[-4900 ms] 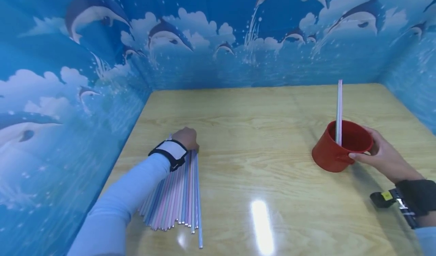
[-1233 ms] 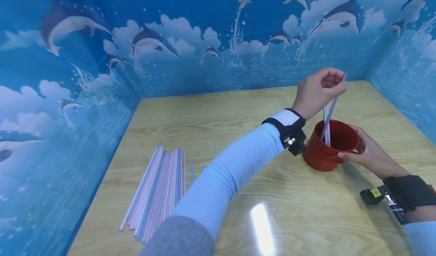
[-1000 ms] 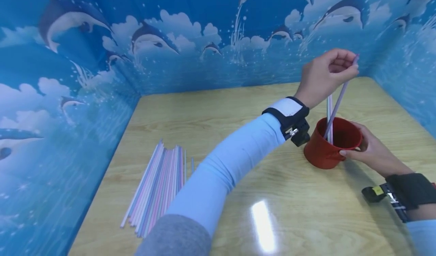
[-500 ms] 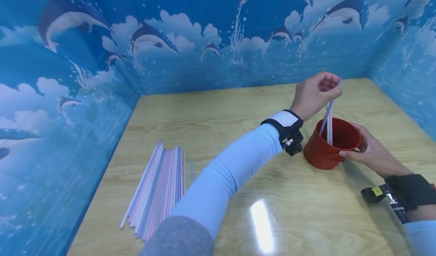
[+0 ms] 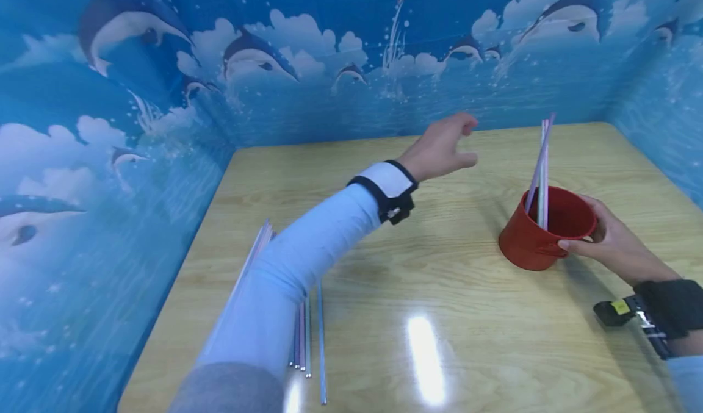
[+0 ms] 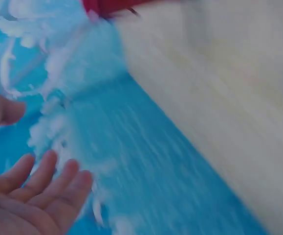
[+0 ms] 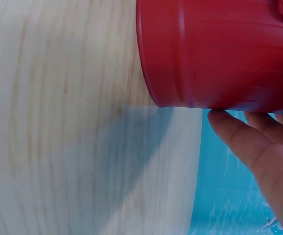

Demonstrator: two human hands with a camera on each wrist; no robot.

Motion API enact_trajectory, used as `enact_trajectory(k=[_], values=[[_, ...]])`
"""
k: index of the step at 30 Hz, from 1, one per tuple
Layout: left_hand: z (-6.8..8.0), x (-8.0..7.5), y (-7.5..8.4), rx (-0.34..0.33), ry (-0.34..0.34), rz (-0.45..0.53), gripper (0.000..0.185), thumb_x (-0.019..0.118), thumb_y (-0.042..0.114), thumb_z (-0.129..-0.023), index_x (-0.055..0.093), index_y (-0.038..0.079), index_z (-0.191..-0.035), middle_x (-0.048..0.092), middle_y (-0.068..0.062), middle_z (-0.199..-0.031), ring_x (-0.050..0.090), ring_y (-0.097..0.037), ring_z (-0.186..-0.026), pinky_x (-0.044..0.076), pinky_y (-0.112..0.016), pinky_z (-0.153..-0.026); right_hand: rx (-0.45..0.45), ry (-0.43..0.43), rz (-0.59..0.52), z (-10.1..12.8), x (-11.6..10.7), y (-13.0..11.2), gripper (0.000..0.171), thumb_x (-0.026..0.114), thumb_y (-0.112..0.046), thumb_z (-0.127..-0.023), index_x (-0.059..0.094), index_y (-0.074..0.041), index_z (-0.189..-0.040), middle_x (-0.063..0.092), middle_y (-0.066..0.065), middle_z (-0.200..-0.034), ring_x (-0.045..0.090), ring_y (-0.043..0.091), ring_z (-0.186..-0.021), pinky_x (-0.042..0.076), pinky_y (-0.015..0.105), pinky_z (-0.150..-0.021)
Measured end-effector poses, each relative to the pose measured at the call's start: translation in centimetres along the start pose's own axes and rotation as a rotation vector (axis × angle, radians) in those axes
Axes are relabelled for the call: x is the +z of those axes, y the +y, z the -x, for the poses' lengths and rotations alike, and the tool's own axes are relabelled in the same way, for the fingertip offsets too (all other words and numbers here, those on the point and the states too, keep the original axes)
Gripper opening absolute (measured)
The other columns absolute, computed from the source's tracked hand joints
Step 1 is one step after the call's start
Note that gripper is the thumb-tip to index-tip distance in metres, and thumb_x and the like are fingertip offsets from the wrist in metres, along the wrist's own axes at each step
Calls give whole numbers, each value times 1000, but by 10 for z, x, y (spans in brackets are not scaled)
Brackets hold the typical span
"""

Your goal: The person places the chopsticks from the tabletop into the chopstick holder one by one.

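Observation:
My left hand (image 5: 439, 147) is raised above the table's far part, left of the red pot, thumb and fingers spread and holding nothing. In the left wrist view the same hand (image 6: 36, 200) shows bare fingers. My right hand (image 5: 620, 242) grips the red pot (image 5: 529, 242) by its right side, thumb in front near a small handle, other fingers partly hidden behind. Thin pastel sticks (image 5: 540, 163), one of them purple, lean together in the pot and rise above its rim. The right wrist view shows the pot's red wall (image 7: 229, 58) against the fingers (image 7: 244, 139).
A bundle of several pastel sticks (image 5: 301, 340) lies on the wood-grain table (image 5: 417, 242), mostly hidden under the left sleeve. One blue stick (image 5: 321, 352) lies apart to its right. Blue dolphin-print cloth (image 5: 340, 96) walls the back and sides.
My left hand has let go of the purple stick, which now leans in the pot, and has drawn back to the left. The right hand keeps its grip on the pot.

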State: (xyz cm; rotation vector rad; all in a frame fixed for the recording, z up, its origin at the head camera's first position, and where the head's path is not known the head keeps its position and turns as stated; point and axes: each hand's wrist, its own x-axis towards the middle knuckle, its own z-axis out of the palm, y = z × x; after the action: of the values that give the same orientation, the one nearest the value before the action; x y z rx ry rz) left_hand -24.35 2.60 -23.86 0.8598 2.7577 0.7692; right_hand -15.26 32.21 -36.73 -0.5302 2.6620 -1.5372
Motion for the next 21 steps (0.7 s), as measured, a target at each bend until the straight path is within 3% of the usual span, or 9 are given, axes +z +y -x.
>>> enact_trajectory(k=[2,4,6,9,10,14,17,21], values=[[20,-14,-23,-35,-35,-140,47,56,26,-79,38,15,-121,47,3,-115,44,-6,-103,39,-18,-84,13,6,14,-1,0,-1,70,53,9,-76,16,-11,-132,36,-5,-119,42,-4,-98,42,9,-68],[43,-24,-47,-142,-84,-274,28,58,25,-78,51,13,-101,53,2,-95,50,-9,-83,43,-21,-70,33,18,30,-1,2,-1,71,54,6,-76,16,-13,-132,35,-7,-119,40,-5,-98,42,8,-67],[69,-28,-73,-279,-148,-394,16,59,25,-76,53,12,-81,51,2,-76,48,-10,-67,43,-22,-58,53,24,46,0,4,-1,71,55,4,-76,16,-14,-132,34,-10,-118,39,-5,-97,42,8,-66],[104,-24,-110,-475,-247,-518,25,59,27,-76,46,13,-60,43,2,-59,42,-11,-51,40,-24,-47,57,29,53,5,8,2,71,55,3,-76,16,-15,-133,35,-12,-117,39,-6,-96,43,9,-65],[114,-20,-120,-510,-262,-545,25,59,27,-76,45,13,-59,44,2,-58,43,-11,-51,41,-24,-48,63,33,63,7,9,3,71,55,2,-77,15,-16,-133,35,-12,-116,39,-7,-96,42,8,-65],[145,4,-149,-587,-279,-527,27,59,30,-75,47,13,-58,44,2,-56,41,-10,-48,39,-24,-46,90,42,105,9,8,4,71,56,-2,-78,14,-19,-133,34,-12,-116,38,-10,-94,41,7,-64],[158,18,-154,-602,-286,-495,24,60,35,-73,53,12,-66,51,1,-62,47,-12,-53,40,-26,-49,114,45,136,7,8,4,72,57,-6,-78,13,-21,-134,33,-14,-115,35,-12,-94,39,5,-64],[166,26,-154,-599,-304,-477,27,62,38,-70,54,12,-68,54,0,-67,50,-13,-58,42,-29,-52,109,43,141,1,9,1,72,56,-6,-79,12,-21,-134,33,-17,-115,35,-13,-94,39,5,-64]])
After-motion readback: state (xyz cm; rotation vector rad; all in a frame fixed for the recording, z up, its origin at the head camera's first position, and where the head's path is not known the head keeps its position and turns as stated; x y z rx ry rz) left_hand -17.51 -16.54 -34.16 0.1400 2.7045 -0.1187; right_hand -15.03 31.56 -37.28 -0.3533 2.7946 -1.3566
